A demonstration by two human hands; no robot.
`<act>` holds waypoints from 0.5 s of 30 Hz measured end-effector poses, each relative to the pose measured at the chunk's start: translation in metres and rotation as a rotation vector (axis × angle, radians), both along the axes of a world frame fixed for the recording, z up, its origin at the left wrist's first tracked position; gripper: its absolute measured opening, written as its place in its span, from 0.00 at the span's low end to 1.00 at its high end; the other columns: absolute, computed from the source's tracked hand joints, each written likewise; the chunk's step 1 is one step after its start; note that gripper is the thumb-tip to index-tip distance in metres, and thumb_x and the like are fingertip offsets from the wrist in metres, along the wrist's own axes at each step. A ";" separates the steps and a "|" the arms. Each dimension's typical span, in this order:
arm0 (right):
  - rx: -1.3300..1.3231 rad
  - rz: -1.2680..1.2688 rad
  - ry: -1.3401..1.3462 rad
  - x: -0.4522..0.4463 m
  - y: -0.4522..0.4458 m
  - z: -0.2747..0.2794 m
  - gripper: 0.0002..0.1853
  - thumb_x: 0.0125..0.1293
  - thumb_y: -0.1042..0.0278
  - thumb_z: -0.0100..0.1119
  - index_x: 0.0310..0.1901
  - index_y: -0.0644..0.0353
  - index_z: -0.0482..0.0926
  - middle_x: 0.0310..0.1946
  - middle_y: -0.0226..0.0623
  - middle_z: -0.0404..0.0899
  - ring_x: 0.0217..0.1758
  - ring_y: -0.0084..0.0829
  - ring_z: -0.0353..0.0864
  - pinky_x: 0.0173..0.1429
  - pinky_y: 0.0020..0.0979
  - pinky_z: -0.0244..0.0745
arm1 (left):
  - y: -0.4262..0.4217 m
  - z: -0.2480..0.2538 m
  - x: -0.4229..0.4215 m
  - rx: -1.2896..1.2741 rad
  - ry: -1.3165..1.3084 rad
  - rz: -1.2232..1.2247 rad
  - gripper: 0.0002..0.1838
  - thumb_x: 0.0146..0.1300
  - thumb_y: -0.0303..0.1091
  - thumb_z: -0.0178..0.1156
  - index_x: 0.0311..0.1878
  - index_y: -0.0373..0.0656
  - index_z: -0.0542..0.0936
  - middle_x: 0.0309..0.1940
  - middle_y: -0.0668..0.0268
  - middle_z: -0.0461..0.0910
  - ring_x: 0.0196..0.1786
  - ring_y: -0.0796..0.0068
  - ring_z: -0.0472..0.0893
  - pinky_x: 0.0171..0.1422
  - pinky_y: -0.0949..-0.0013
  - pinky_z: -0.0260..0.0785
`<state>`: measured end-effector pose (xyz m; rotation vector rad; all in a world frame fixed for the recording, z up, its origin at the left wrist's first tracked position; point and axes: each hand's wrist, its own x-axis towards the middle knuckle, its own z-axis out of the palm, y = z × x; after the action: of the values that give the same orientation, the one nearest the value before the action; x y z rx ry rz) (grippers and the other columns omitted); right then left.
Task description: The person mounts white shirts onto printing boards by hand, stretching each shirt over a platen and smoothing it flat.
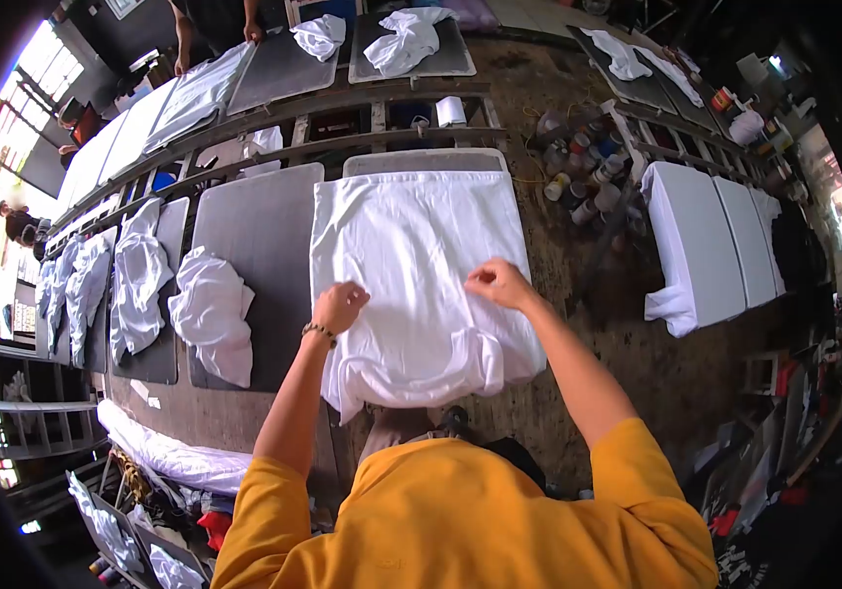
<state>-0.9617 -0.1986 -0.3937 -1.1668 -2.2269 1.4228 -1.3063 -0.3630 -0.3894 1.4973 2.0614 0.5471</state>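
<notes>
A white T-shirt is drawn over a flat board, whose grey far end shows past the hem. Its near end, with the neck opening, lies bunched close to my body. My left hand, with a beaded bracelet at the wrist, is closed on the shirt's left half, fingers curled at the cloth. On the right half, my right hand pinches the fabric between thumb and fingers. Folds run through the cloth near both hands. The fingertips are small and partly hidden.
A dark board with a crumpled white shirt lies to the left, with several similar ones beyond. Boards dressed in white cloth stand right. Bottles and jars crowd the floor. Across the wooden rack, another person's hands touch a board.
</notes>
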 end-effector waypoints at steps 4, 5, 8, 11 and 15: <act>0.431 -0.202 -0.231 -0.041 0.099 -0.026 0.14 0.63 0.65 0.69 0.49 0.59 0.87 0.49 0.39 0.82 0.47 0.43 0.82 0.55 0.38 0.79 | 0.113 -0.034 -0.038 0.185 0.064 0.068 0.07 0.63 0.35 0.64 0.39 0.45 0.87 0.41 0.56 0.85 0.46 0.51 0.84 0.53 0.54 0.77; 0.530 -0.225 -0.241 -0.051 0.120 -0.030 0.15 0.63 0.66 0.68 0.50 0.58 0.86 0.52 0.40 0.81 0.50 0.44 0.81 0.56 0.39 0.78 | 0.138 -0.035 -0.044 0.223 0.084 0.062 0.07 0.63 0.34 0.64 0.41 0.46 0.87 0.43 0.57 0.84 0.47 0.50 0.84 0.54 0.54 0.77; 0.722 -0.277 -0.276 -0.075 0.166 -0.047 0.16 0.65 0.66 0.65 0.54 0.56 0.85 0.60 0.40 0.77 0.56 0.47 0.78 0.61 0.43 0.76 | 0.204 -0.045 -0.062 0.362 0.171 0.001 0.09 0.63 0.32 0.66 0.46 0.48 0.86 0.49 0.57 0.83 0.52 0.50 0.82 0.55 0.53 0.77; 0.810 -0.306 -0.323 -0.083 0.196 -0.052 0.15 0.66 0.67 0.65 0.54 0.54 0.85 0.58 0.37 0.78 0.57 0.46 0.77 0.60 0.44 0.76 | 0.252 -0.047 -0.070 0.403 0.199 -0.037 0.14 0.63 0.32 0.66 0.52 0.50 0.85 0.54 0.58 0.80 0.55 0.51 0.81 0.56 0.53 0.77; 0.728 -0.322 -0.264 -0.081 0.213 -0.046 0.08 0.64 0.65 0.68 0.42 0.55 0.86 0.42 0.34 0.79 0.48 0.43 0.80 0.52 0.43 0.76 | 0.282 -0.050 -0.076 0.375 0.168 -0.043 0.07 0.62 0.33 0.67 0.43 0.48 0.88 0.46 0.61 0.81 0.48 0.52 0.83 0.51 0.54 0.77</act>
<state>-1.0424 0.0141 -0.4397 -1.3814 -2.2623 0.2877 -1.3820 -0.0813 -0.4397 1.8507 2.1299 0.8542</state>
